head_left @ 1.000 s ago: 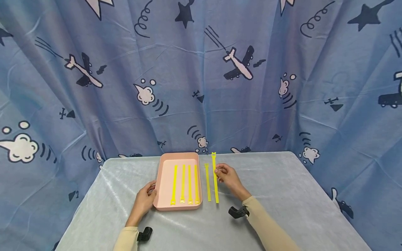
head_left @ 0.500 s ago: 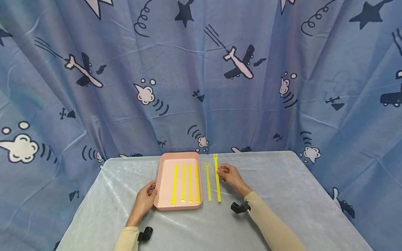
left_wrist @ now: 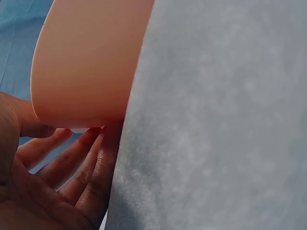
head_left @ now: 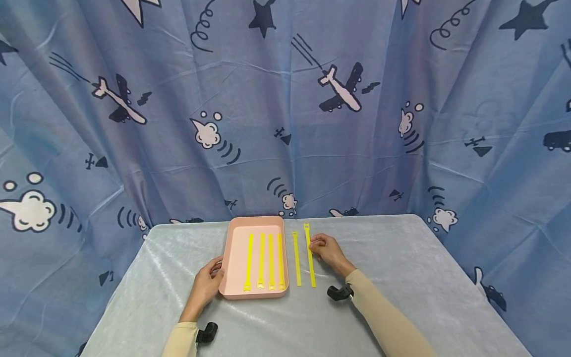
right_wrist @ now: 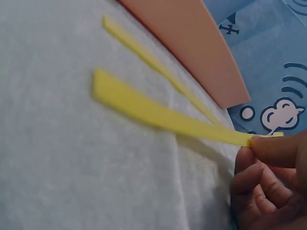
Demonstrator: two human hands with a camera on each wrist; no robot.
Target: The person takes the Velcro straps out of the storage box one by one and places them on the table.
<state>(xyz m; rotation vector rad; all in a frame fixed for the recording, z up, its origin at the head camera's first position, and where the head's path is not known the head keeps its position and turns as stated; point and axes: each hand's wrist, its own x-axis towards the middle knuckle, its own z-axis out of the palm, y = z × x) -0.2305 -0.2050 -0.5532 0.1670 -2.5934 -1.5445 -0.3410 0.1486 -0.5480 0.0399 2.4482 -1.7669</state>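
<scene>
Between thumb and forefinger, my right hand (head_left: 331, 252) pinches a yellow cable tie (right_wrist: 153, 112) with a slotted head. It casts a shadow on the cloth in the right wrist view, its middle slightly raised. Left of it lies a second yellow cable tie (head_left: 297, 260), close to the pink tray (head_left: 235, 248). Inside the tray are several more yellow cable ties (head_left: 271, 263), side by side, slotted heads towards me. My left hand (head_left: 206, 283) rests against the tray's left side, thumb near the rim. Its fingers (left_wrist: 72, 160) look nearly straight, their tips partly hidden by the tray.
A light grey cloth (head_left: 401, 277) covers the table. Behind the table's back edge hangs a blue curtain (head_left: 250, 163) printed with planes and stars. Black wrist cameras (head_left: 340, 292) sit on both wrists.
My right hand has shifted slightly right and towards me with the pinched cable tie, widening its gap from the second tie. The left hand and tray have stayed in place.
</scene>
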